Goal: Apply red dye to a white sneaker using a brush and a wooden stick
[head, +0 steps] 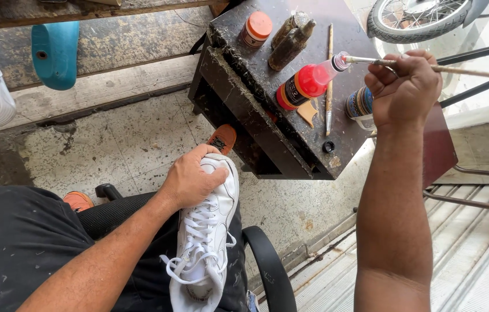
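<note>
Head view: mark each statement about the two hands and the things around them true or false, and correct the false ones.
1. The left hand rests on a white sneaker. True.
2. The right hand holds a thin stick. True.
3. The stick's tip is at the mouth of the red bottle. True.
4. The red bottle stands on the floor. False: it stands on the dark, stained table.
5. The sneaker has no laces. False: white laces run up its front.
6. The orange-lidded jar is in the left hand. False: it sits on the table, untouched.
</note>
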